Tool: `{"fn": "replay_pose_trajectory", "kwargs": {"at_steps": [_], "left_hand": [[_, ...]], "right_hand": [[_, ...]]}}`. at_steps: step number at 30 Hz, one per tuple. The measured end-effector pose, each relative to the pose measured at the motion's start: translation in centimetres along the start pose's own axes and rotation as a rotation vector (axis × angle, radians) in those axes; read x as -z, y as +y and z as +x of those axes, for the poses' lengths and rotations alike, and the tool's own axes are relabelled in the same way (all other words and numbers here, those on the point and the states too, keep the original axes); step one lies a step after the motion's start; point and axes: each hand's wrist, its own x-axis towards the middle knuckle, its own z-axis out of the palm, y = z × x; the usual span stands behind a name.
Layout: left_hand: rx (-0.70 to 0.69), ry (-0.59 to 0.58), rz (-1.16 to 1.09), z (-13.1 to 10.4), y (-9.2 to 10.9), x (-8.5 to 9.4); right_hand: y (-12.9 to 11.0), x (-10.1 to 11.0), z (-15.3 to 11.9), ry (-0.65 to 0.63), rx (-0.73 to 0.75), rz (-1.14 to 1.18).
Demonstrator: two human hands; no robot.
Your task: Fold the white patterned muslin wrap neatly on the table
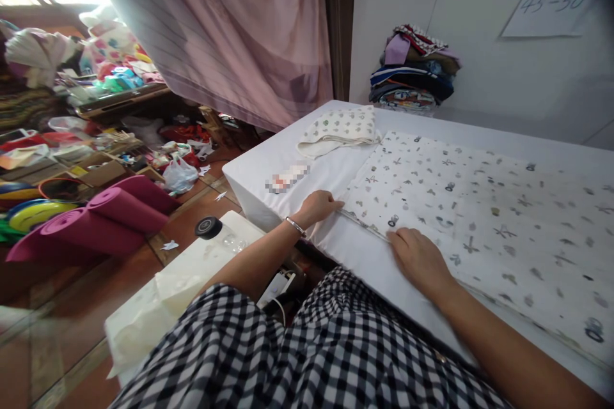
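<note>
A white cloth [446,204] with small grey and green prints lies spread flat along the right part of the white-covered table [330,172]. My left hand [320,207], with a bracelet at its wrist, pinches the cloth's near left corner. Closer to me and to the right, my right hand [418,260] is closed on the near edge of the same cloth; its fingertips are partly hidden. Beyond my left hand rests a folded cream cloth [343,128] with green prints. A small blurred-out item [288,177] lies on the table left of it.
A stack of folded clothes [412,73] stands against the white wall, near a paper sign [547,6]. A pink curtain [249,25] hangs behind the table. At left are a low white stool [192,287] with a black round lid [208,227], rolled pink mats [105,211] and floor clutter.
</note>
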Motion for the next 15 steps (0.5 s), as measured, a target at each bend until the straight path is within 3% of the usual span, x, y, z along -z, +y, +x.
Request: {"fn": "replay_pose_trajectory", "kwargs": {"at_steps": [10, 15], "left_hand": [[-0.006, 0.037, 0.011, -0.09, 0.68, 0.14], [0.054, -0.035, -0.093, 0.03, 0.24, 0.66]], "right_hand": [[-0.03, -0.17, -0.06, 0.018, 0.002, -0.028], [-0.02, -0.02, -0.01, 0.019, 0.000, -0.003]]}}
